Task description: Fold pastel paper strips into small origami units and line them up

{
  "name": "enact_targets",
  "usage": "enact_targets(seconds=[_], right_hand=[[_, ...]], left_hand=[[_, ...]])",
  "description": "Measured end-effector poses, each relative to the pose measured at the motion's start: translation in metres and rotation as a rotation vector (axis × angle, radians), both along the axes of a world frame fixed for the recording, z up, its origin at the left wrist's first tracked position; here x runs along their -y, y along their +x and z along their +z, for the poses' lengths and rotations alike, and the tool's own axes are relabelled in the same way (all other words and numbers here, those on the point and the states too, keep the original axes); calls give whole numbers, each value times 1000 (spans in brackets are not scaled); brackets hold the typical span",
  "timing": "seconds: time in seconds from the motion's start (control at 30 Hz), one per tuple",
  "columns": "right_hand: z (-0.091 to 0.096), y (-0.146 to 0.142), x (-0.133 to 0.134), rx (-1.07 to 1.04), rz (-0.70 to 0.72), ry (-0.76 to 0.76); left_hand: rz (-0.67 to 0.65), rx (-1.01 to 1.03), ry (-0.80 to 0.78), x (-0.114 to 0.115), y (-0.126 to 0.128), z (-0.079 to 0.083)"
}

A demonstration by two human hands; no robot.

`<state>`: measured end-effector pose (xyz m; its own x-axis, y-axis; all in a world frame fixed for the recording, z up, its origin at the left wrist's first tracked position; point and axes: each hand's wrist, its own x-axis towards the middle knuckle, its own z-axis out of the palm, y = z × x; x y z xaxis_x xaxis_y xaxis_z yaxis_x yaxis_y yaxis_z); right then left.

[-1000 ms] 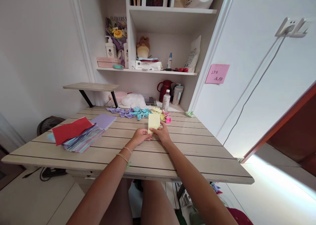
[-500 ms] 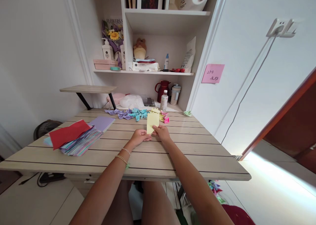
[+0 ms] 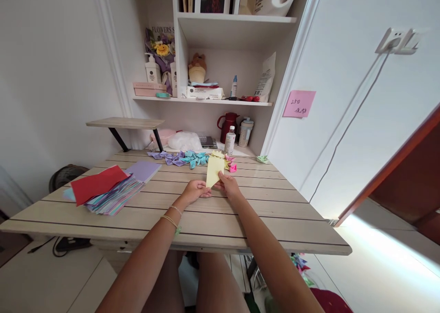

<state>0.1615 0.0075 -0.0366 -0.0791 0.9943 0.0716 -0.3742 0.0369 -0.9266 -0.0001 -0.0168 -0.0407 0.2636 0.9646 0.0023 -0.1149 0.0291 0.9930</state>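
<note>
A pale yellow sheet of origami paper (image 3: pixel 214 167) is held up above the middle of the table. My left hand (image 3: pixel 197 192) pinches its lower left corner. On the right side, my right hand (image 3: pixel 228 184) grips it with the thumb on the near face, the other fingers partly hidden behind. The sheet's lower right edge slants up from the bottom corner towards my right thumb. Behind the paper lie folded purple pieces (image 3: pixel 173 158), blue pieces (image 3: pixel 194 158) and a bright pink piece (image 3: pixel 233 167).
A stack of coloured paper (image 3: pixel 112 198) with a red sheet (image 3: pixel 99 184) on top lies at the left of the table (image 3: pixel 275 221). A small raised shelf (image 3: pixel 125 123) stands behind it. At the back are a bottle (image 3: pixel 230 141) and a red jug (image 3: pixel 227 124).
The sheet's lower right corner has come up, so its bottom edge now slants. My right hand has shifted slightly right and the view has moved a little.
</note>
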Motion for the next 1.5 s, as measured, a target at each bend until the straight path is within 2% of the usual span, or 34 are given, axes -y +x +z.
enact_targets(seconds=[0.07, 0.2, 0.27, 0.4, 0.53, 0.83, 1.0, 1.2, 1.4, 1.5], right_hand=[[0, 1, 0, 32, -47, -1], [0, 0, 2, 104, -130, 5], [-1, -5, 4, 96, -73, 25], [-1, -12, 9, 59, 46, 73], [0, -12, 9, 107, 13, 56], [2, -11, 9, 210, -37, 106], [3, -12, 12, 232, 25, 139], [4, -11, 10, 201, -14, 130], [3, -13, 10, 64, 38, 60], [4, -11, 9, 92, 33, 50]], left_hand=[[18, 17, -12, -2, 0, 0], [-27, 14, -5, -2, 1, 2], [-17, -15, 20, -1, 2, 3], [88, -9, 42, -1, 1, 4], [152, 82, 5, -1, -1, 7], [179, 104, -23, 1, 0, 9], [190, 86, -8, 1, -2, 8], [134, 87, -15, 0, -2, 9], [127, 137, -35, -2, -4, 11], [124, 147, -55, -2, -5, 12]])
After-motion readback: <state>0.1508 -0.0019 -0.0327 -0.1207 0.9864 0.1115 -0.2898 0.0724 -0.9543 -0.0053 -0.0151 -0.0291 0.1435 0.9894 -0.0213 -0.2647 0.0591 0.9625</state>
